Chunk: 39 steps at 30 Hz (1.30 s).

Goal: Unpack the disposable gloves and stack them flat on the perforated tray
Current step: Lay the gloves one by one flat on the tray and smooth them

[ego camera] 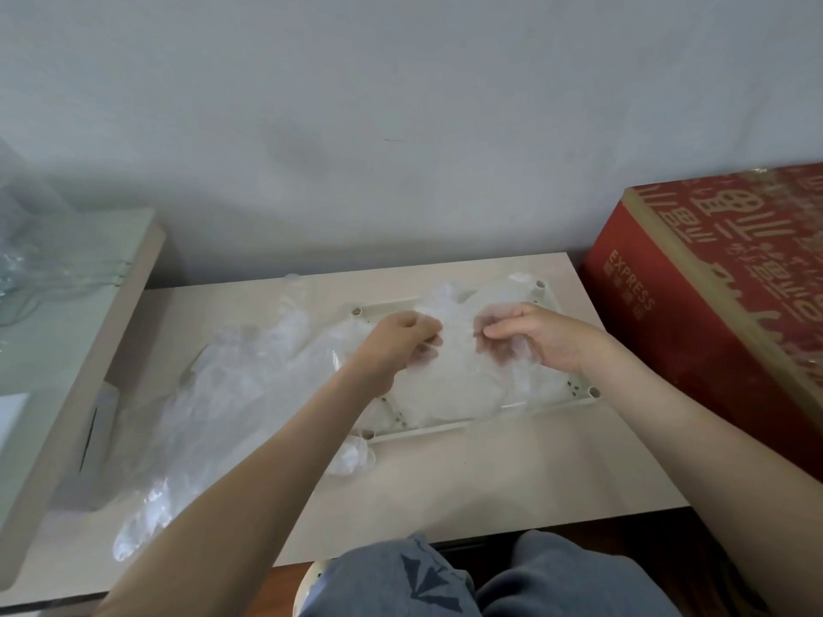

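Observation:
A cream perforated tray (450,428) lies on the beige table, with a stack of clear disposable gloves (458,385) spread over it. Above the tray's middle, my left hand (396,338) and my right hand (534,334) each pinch an edge of one thin clear glove (458,325) stretched between them. A loose heap of more clear gloves and plastic wrapping (231,385) covers the table to the left of the tray. One small crumpled glove (352,458) sits just in front of the tray's near left corner.
A large red cardboard box (721,296) stands against the table's right side. A pale shelf with clear plastic items (58,278) borders the left. The grey wall runs close behind. My knees in grey trousers (445,581) are under the near table edge.

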Motion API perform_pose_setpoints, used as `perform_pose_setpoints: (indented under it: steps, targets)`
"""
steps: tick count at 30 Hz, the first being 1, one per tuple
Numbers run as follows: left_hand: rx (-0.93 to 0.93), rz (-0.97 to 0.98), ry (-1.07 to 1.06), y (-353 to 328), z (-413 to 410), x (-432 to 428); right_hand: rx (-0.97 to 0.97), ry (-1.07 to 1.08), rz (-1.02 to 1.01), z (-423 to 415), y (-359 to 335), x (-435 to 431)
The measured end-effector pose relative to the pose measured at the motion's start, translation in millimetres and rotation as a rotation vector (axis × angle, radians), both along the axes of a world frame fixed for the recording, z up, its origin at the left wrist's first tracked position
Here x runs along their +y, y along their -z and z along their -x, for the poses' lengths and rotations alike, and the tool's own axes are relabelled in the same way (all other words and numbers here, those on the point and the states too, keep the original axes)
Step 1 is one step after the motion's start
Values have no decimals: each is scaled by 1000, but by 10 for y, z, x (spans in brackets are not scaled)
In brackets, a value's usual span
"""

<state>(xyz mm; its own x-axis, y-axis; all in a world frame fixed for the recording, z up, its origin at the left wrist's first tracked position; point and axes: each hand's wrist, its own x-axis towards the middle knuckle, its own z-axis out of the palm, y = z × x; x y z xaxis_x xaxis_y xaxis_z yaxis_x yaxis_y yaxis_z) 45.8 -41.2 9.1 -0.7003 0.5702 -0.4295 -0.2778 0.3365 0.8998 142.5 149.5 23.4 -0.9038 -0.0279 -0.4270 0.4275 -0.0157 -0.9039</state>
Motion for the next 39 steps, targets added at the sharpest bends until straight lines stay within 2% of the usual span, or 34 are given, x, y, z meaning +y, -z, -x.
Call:
perform_pose_setpoints:
  steps: [2,4,7,10,14,19,27,30,32,34,37,39]
  targets:
    - [40,7,-89,22,-7,-12,-28,2,-43,-7,16,62]
    - [119,82,-131,46,-10,-43,-15,106,-52,1,46,107]
    - [296,202,-113,108,-10,-80,20,316,-142,40,75,119]
    - [426,294,-81,171,-7,-86,17,403,-132,59,86,123]
    - [577,384,-47,241,-4,-74,46,433,-77,75,96,112]
    - [742,448,-13,321,22,-97,63,435,-275,116,127,210]
    - [1082,324,55,368,-70,-189,164,381,-536,207,161,246]
    - [1077,450,86,396,-40,-179,146,340,-649,242,259,218]
    - [1173,567,72,435,-25,-154,125,327,-693,278,311,182]
    - [1293,585,67,461,-42,-92,110,315,-706,310,332,131]
    - [1383,531,217,446,-134,48,115,330,-681,333,395,101]
    - [1255,558,396,426,-203,121,115,352,-688,344,407,100]
